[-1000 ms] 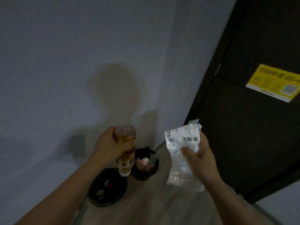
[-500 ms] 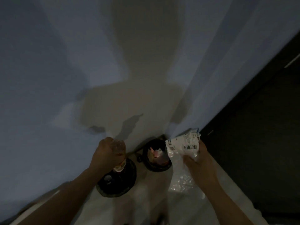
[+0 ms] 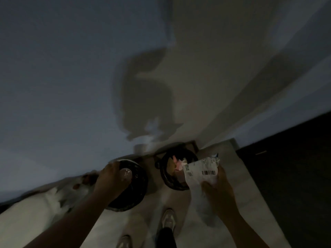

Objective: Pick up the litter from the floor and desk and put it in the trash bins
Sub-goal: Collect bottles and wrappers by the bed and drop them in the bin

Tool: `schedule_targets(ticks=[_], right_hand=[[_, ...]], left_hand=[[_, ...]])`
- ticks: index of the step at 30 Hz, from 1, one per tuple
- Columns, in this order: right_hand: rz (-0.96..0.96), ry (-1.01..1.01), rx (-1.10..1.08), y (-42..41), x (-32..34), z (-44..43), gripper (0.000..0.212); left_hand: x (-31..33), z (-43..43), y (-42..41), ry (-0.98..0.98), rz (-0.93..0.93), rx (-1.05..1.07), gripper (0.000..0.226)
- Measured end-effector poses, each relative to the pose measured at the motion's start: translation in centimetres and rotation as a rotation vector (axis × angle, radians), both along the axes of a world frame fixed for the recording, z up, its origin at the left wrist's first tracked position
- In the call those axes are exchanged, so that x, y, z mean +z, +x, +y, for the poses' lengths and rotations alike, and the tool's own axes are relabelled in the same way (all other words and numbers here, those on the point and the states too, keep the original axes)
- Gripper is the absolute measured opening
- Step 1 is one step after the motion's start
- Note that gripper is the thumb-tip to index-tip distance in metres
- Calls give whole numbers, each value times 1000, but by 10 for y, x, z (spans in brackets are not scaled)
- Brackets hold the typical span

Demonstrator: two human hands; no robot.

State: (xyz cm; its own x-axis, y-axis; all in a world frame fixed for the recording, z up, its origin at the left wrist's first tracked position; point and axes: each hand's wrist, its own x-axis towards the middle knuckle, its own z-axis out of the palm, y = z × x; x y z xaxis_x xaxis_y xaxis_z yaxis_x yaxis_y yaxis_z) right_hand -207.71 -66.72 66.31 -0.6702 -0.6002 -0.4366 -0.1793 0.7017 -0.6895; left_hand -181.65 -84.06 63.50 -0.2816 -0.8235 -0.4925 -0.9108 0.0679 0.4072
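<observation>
My left hand grips a clear plastic bottle and holds it over the mouth of the left black trash bin, base end toward me. My right hand is shut on a crumpled clear plastic wrapper with a white barcode label, held just right of the right black bin. That bin holds pink and yellowish scraps. Both bins stand on the pale floor against the wall.
A white wall rises directly behind the bins, with my shadow on it. A dark door is at the right. My shoes are on the pale floor below the bins. A white blurred object lies left of the bins.
The view has tilted down and closer to the bins. My left hand has lowered the bottle from chest height to the left bin's opening. My right hand keeps the wrapper beside the right bin.
</observation>
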Motion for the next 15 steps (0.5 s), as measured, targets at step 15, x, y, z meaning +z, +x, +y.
schedule_targets(ticks=[15], right_hand=[[-167, 435, 198, -85, -216, -53, 79]], left_hand=[[-115, 2, -99, 178, -126, -208, 31]])
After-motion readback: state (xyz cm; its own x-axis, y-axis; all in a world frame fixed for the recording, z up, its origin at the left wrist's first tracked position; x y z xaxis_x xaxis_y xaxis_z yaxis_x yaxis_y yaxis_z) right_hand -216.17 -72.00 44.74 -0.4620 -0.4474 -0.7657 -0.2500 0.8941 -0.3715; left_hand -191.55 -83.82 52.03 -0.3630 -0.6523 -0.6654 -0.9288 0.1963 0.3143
